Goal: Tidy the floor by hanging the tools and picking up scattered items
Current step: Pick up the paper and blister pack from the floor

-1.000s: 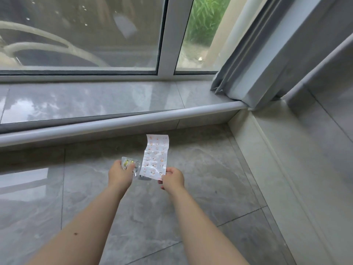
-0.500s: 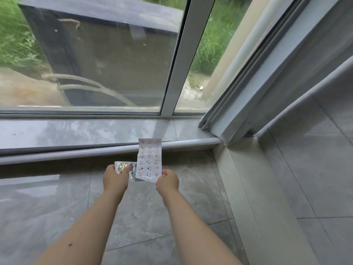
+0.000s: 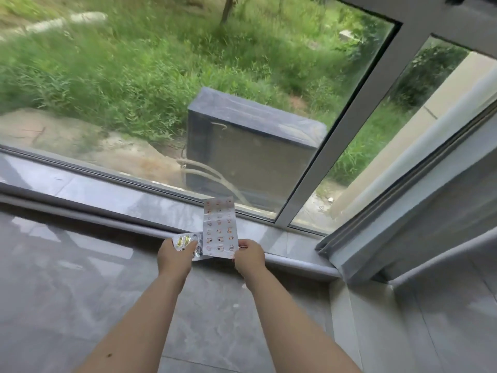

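- Compared with the earlier frames: view tilted upward, so far more window (image 3: 188,90) and outdoor grass (image 3: 121,63) shown and less floor (image 3: 67,292); both hands held in the same pose, now seen in front of the sill (image 3: 107,195) instead of over the floor.
- Left hand (image 3: 173,255): fingers curled, thumb pinching a silver blister pack (image 3: 185,240) with two yellow capsules visible in it.
- Right hand (image 3: 248,254): thumb and fingers pinching the lower right corner of a white sheet (image 3: 220,227), held upright and printed with rows of small orange-red marks.
- Sheet overlapping the right end of the pack; both held in the air, off the floor, between the two hands.
- Printing on sheet: too small to read; no legible brand or text anywhere.
- Beyond the glass: dark box (image 3: 250,146) standing on bare ground, two pale hoses (image 3: 212,173) running from its base.
- Edges: rounded sill lip (image 3: 295,261) crossing just behind the hands; white frame post (image 3: 347,125) slanting up to the right.
- Right side: grey curtain (image 3: 403,224) bunched in the corner, its hem touching the sill end; tiled wall (image 3: 443,319) beside it.
- Open room: glossy grey tiled floor spreading left of and below the forearms.
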The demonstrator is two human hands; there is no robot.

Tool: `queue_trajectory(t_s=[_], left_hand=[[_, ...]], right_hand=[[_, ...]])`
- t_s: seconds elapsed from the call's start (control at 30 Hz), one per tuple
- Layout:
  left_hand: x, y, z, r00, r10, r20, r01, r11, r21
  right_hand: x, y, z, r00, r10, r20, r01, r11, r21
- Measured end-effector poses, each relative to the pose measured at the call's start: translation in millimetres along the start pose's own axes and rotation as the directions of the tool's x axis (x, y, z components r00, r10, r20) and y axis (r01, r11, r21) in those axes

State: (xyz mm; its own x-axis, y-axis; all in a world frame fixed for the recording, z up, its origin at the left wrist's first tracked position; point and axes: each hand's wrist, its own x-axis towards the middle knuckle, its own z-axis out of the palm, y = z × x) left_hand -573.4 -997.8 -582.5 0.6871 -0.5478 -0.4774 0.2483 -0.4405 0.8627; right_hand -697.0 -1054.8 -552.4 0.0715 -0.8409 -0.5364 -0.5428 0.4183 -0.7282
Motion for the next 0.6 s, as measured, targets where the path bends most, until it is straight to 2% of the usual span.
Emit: queue_trajectory(t_s=[0.1,0.3,0.6], left_hand=[[-4,18,-58,0.997,-0.010,-0.075,0.006,0.999,-0.046],[-10,29,-215,0.965,-0.044,-0.259,-0.002,0.985,-0.172],[-49,3,-501,0.836,-0.135,-0.532,-0.017,0.962,-0.272]], right_hand=[[-32,-37,34,0.996,-0.060,0.068,0.063,0.997,-0.038],[-117,-99,147,0.956,-0.197,0.219,0.216,0.974,-0.063],[-307,-139,354,0.830,-0.292,0.475,0.318,0.948,0.027]])
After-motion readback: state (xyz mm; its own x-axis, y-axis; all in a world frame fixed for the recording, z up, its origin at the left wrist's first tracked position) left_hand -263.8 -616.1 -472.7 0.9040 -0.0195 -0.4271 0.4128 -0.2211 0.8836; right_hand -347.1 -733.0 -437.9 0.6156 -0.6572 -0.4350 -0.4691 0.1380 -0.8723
